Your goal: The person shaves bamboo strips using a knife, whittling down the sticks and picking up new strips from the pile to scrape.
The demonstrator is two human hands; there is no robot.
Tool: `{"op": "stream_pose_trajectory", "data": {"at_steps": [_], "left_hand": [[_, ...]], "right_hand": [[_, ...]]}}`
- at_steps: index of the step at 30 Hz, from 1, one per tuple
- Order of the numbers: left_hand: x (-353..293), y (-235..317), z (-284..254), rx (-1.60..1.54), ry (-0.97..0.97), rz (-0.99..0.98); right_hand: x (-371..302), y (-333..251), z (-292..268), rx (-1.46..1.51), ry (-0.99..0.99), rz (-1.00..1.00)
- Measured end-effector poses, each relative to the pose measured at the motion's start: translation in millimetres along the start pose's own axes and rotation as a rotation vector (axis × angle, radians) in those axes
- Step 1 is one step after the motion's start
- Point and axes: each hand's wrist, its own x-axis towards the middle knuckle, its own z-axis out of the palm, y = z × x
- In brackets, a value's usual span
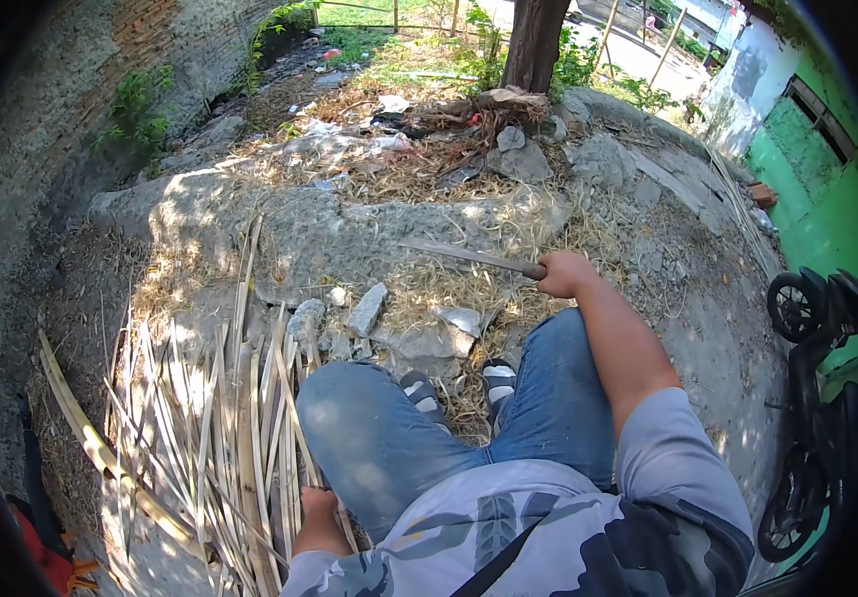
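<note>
I am gripping a long knife in my right hand, fingers wrapped tight round the handle, the blade pointing out to my left above the straw-littered ground beyond my knees. My left hand is reaching down by my hip into the bamboo strips; it seems to be closing on one, though I cannot tell how firmly. Judging by the heap, a good many strips are already split and lying spread at my left, with a few wider slats along the outer edge looking uncut. A motorbike is standing at my right.
</note>
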Motion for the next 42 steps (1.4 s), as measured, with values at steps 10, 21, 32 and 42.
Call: {"op": "stream_pose_trajectory", "data": {"at_steps": [10, 21, 32, 42], "left_hand": [[-32, 23, -26, 0.250, 0.016, 0.153], [-45, -33, -7, -0.491, 0.026, 0.338], [-72, -59, -21, -0.188, 0.454, 0.506], [-54, -72, -12, -0.618, 0.031, 0.278]], "right_hand": [[-13, -3, -9, -0.057, -0.078, -0.007], [-20, -5, -16, -0.030, -0.086, -0.017], [-22, 2, -7, -0.083, -0.085, -0.081], [-25, 23, -2, -0.023, 0.006, -0.148]]}}
